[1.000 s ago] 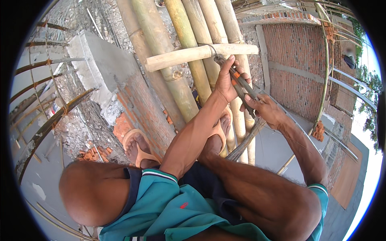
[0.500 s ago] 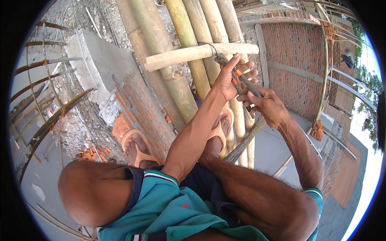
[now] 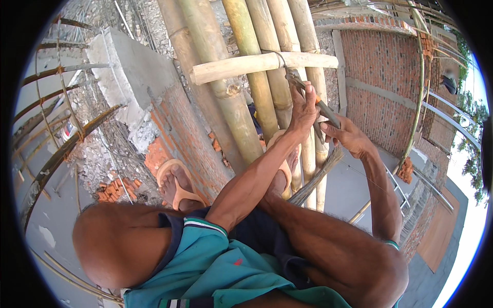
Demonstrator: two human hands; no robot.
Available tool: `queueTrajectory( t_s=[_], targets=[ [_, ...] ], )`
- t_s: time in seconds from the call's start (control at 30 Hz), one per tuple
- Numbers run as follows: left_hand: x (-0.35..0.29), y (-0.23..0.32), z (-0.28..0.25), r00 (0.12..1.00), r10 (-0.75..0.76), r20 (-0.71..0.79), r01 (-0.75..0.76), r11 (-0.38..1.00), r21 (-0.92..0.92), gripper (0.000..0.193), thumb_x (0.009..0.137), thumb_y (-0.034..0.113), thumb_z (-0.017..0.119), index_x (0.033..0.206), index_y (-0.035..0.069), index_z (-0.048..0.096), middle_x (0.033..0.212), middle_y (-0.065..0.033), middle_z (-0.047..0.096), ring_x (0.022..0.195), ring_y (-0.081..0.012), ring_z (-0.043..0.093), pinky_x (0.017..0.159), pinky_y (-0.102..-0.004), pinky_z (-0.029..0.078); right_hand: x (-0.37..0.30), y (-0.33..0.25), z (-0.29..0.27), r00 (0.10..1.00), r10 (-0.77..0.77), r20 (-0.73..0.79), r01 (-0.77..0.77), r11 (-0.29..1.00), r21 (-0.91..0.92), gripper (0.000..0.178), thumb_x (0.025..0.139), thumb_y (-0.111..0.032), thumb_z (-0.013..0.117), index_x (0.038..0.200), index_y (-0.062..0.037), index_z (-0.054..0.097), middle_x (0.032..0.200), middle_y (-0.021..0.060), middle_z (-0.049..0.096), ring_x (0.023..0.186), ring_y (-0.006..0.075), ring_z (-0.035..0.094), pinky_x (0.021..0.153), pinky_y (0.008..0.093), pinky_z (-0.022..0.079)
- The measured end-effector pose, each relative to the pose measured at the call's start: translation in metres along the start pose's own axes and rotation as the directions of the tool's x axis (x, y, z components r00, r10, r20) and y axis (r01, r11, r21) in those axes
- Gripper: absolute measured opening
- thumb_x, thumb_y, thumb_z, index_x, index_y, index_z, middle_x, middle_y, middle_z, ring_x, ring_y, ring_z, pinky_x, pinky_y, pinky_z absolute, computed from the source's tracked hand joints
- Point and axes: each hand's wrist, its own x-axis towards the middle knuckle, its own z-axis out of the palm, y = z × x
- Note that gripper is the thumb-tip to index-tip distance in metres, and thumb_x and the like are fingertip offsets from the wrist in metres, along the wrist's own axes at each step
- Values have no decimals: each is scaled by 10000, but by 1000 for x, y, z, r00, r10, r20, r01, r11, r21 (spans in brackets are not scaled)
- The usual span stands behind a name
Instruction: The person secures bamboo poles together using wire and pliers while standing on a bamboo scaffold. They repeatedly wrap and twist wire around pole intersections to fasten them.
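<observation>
the pincers (image 3: pixel 329 115) are gripped in curled fingers of left hand (image 3: pixel 304 110) and right hand (image 3: pixel 349 135), long axis slanted, head pointing away, leftward.

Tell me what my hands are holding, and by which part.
A pair of pincers: your left hand grips them just behind the head, your right hand near the handle ends.

pliers (image 3: pixel 332 117) partly hidden by fingers (image 3: pixel 310 94), bamboo poles (image 3: pixel 263 97) cut off above
</observation>
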Motion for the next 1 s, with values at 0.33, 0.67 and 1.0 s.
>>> queueTrajectory(
  t_s=[0.33, 0.67, 1.0],
  targets=[
    [-15, -4, 21, 971, 133, -199, -120, 990, 74, 744, 1088, 633, 225, 1482, 15, 354, 1386, -151, 508, 1191, -230, 551, 1071, -425, 435, -1, 14, -8, 975, -223, 15, 223, 974, -27, 685, 1023, -205, 623, 1621, -97, 307, 1463, 195, 543, 1247, 314, 615, 1085, 472, 488],
    [-23, 22, 26, 968, 140, -209, -86, 965, 248, 546, 1122, 538, 298, 1181, 48, 534, 1071, -86, 698, 821, -125, 581, 737, -316, 492, -42, -5, -50, 998, 63, -30, -65, 994, -84, 555, 1004, -114, 627, 1540, -110, 482, 1388, 229, 596, 1243, 397, 621, 1029, 473, 507],
    [-8, 46, 3, 999, -37, 30, 45, 938, -344, 396, 1104, 410, 442, 1306, 90, 559, 1211, -130, 705, 1130, -243, 629, 1085, -419, 411, -81, 27, -95, 942, -332, -49, 144, 530, -836, 502, 931, 14, 644, 1405, -149, 608, 1647, 193, 289, 1488, 354, 402, 1165, 500, 440]
  ],
)
